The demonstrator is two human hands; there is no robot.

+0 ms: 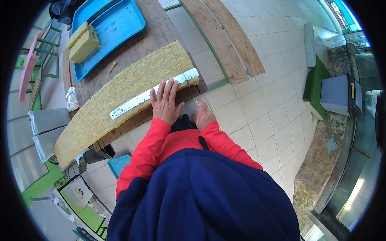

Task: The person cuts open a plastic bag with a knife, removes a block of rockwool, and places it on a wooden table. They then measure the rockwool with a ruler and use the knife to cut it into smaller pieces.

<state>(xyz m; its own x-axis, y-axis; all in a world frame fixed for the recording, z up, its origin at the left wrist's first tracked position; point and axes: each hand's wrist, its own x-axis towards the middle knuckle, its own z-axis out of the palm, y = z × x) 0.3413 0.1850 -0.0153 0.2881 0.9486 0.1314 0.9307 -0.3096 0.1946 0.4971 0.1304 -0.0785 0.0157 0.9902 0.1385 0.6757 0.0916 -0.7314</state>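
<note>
A long, yellowish fibrous slab (132,82), like mineral wool, lies along the wooden table's near edge. Across its surface rests a white ruler (140,99). My left hand (165,102) lies flat on the ruler with fingers stretched out, pressing it against the slab. A thin dark line crosses the slab near its right end, past the ruler. Just off the table edge, my right hand (204,115) is closed around a thin knife-like tool (197,102); only a little of it shows.
On the wooden table (155,20) stands a blue tray (120,28) holding cut yellow blocks (84,43). A wooden bench (225,36) stands to the right. Grey boxes (50,120) are at the left, and a grey bin (339,95) stands at far right.
</note>
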